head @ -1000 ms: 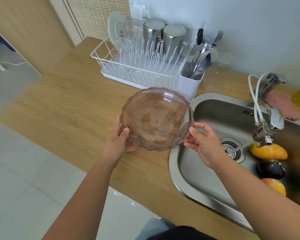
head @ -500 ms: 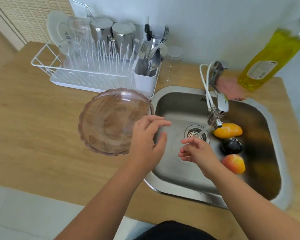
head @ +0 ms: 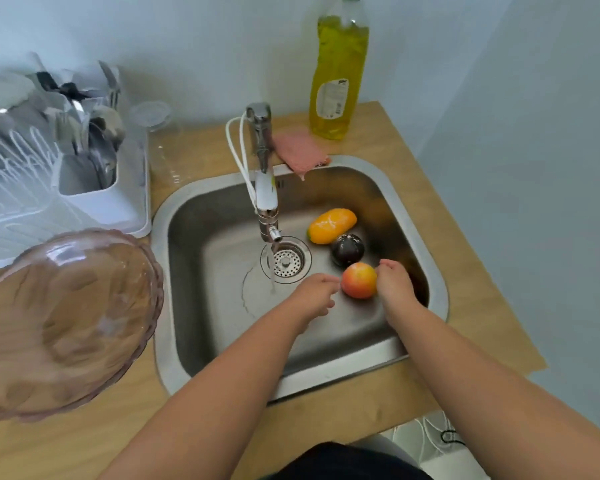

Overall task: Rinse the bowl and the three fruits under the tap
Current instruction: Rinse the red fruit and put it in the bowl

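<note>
The clear pinkish bowl (head: 66, 320) rests empty on the wooden counter, left of the sink (head: 326, 372). Three fruits lie in the basin, right of the drain: an orange-yellow fruit (head: 331, 225), a dark round fruit (head: 347, 249) and a red-orange fruit (head: 359, 280) nearest me. My right hand (head: 394, 285) cups the red-orange fruit from its right side. My left hand (head: 312, 297) is open, with its fingertips at the fruit's left side. A thin stream of water runs from the tap (head: 265, 188) onto the basin floor, left of the fruits.
A white dish rack (head: 21, 188) with a cutlery holder (head: 94, 199) stands behind the bowl. Beside it is a clear glass (head: 156, 143). A pink cloth (head: 300, 152) and a yellow dish soap bottle (head: 338, 74) sit behind the sink. The counter ends just right of the sink.
Both hands held the bowl a second ago. The bowl now sits on the counter, and both hands have moved into the sink to the red-orange fruit. The view swung right.
</note>
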